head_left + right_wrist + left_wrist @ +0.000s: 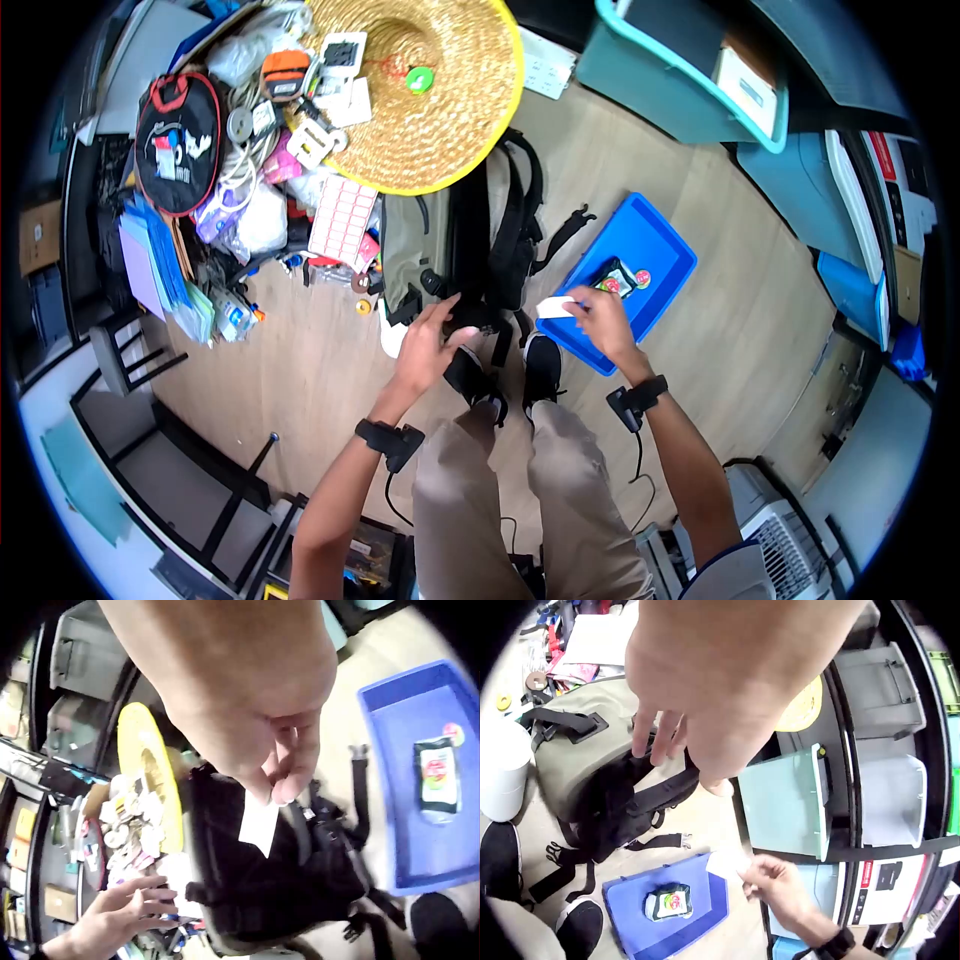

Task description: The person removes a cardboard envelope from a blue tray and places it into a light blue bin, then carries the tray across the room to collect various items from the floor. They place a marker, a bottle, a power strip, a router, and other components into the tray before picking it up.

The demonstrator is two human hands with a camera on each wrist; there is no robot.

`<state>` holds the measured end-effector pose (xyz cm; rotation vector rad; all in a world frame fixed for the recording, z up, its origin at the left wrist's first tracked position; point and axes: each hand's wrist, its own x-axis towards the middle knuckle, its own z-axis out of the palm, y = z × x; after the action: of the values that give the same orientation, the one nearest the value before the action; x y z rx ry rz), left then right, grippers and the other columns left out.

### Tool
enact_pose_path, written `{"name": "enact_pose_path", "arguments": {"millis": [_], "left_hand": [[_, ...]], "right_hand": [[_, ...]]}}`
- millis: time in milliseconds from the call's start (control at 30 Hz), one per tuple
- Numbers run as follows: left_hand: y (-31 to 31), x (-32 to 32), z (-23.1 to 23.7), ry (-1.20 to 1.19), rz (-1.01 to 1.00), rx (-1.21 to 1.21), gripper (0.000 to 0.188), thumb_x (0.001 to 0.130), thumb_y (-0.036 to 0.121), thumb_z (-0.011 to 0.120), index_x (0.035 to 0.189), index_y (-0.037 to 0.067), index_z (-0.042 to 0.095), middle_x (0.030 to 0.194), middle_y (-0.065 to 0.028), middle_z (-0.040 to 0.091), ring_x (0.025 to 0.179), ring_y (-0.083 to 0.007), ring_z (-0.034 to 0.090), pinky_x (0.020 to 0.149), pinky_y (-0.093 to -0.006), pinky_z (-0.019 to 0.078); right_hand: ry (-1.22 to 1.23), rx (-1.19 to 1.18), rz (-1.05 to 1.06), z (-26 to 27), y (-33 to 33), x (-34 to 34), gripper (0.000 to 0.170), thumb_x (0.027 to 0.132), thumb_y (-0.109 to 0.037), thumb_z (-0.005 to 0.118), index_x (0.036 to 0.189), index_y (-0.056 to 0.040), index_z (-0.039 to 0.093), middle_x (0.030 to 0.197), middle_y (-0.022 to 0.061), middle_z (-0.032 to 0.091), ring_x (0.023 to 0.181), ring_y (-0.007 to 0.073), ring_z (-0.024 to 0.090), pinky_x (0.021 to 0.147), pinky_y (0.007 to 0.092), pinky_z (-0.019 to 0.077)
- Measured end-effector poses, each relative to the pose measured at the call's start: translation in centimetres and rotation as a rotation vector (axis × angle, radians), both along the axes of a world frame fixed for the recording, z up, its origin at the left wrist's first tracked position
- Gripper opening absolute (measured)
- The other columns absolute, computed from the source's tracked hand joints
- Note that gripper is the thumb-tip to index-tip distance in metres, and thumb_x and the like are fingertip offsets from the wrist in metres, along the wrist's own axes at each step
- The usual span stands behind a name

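Right hand has a small white card pinched between thumb and fingertips, held up off the floor near the left edge of the blue tray. Left hand is released, fingers spread and holding nothing, near the backpack.

Doing it well, my read: keep the pinch light and at one end, since the card looks thin and could bend. Lift it clear of the tray rim so a corner doesn't snag. If it gets set down, lower it flat and let go only once it's supported; dropping it could let it slide. Go round the packet in the tray, don't brush it. Keep fingers and cuffs off the loose backpack straps; a caught strap could drag the bag. Left hand is free to steady the bag or tray. Watch the straw hat: it sits right by the pile and bag, so a bump may shift stuff.

Count:
- white card in hand: 1
- blue tray: 1
- packet in tray: 1
- small round red piece by the packet: 1
- backpack: 1
- straw hat: 1
- tape rings on floor: 2, one yellow, one brown
- shoes: 2
- pile items: too tangled to count
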<state>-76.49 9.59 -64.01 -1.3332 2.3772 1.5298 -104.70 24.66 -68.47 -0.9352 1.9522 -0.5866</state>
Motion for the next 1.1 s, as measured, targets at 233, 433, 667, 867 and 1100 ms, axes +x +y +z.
{"name": "enact_pose_path", "arguments": {"millis": [233, 433, 667, 867, 1100], "left_hand": [[-1.2, 1.9, -0.9, -0.113, 0.106, 0.189, 0.044, 0.098, 0.025, 0.073, 0.131, -0.002, 0.062, 0.112, -0.0155, 0.074, 0.101, -0.0244, 0.073, 0.083, -0.0359, 0.0596], [-2.0, 5.2, 2.5, -0.09, 0.22, 0.238, 0.038, 0.098, 0.023, 0.072, 0.125, -0.002, 0.064, 0.109, -0.0173, 0.075, 0.099, -0.0259, 0.075, 0.082, -0.0368, 0.0605], [-2.7, 10.1, 7.0, -0.088, 0.42, 0.306, 0.034, 0.1, 0.021, 0.069, 0.126, 0.0, 0.065, 0.109, -0.0141, 0.075, 0.1, -0.0228, 0.072, 0.086, -0.037, 0.0582], [-0.2, 15.5, 9.6, -0.097, 0.573, 0.358, 0.032, 0.101, 0.02, 0.068, 0.128, 0.001, 0.064, 0.107, -0.0103, 0.074, 0.099, -0.0188, 0.071, 0.087, -0.0345, 0.0565], [3.7, 18.5, 13.0, -0.017, 0.704, 0.461, 0.03, 0.101, 0.018, 0.068, 0.126, 0.001, 0.065, 0.107, -0.0117, 0.074, 0.098, -0.0196, 0.072, 0.089, -0.0347, 0.0565]], "right_hand": [[0.217, 0.165, -0.04, -4.7, 7.7, -6.2, 0.042, 0.088, -0.022, 0.081, 0.122, -0.0029, 0.067, 0.09, 0.0206, 0.074, 0.082, 0.0345, 0.074, 0.074, 0.0403, 0.0578], [-0.004, -0.039, -0.124, 0.3, -4.9, -7.6, 0.056, 0.088, -0.031, 0.082, 0.129, 0.0011, 0.061, 0.105, 0.0208, 0.076, 0.093, 0.0299, 0.076, 0.083, 0.0395, 0.0593], [-0.163, -0.227, -0.26, 4.9, -24.3, -5.3, 0.086, 0.088, -0.031, 0.083, 0.152, 0.003, 0.036, 0.118, 0.0209, 0.074, 0.115, 0.0255, 0.07, 0.1, 0.0366, 0.052], [-0.143, -0.294, -0.288, 4.7, -30.3, -2.8, 0.041, 0.088, -0.027, 0.084, 0.111, 0.0012, 0.064, 0.088, 0.009, 0.075, 0.083, 0.0172, 0.069, 0.078, 0.0354, 0.0544], [0.161, -0.563, 0.053, 13.7, -31.9, 4.1, 0.024, 0.087, -0.01, 0.072, 0.098, 0.0037, 0.056, 0.078, 0.0142, 0.055, 0.071, 0.0268, 0.057, 0.069, 0.0368, 0.0489]]}}
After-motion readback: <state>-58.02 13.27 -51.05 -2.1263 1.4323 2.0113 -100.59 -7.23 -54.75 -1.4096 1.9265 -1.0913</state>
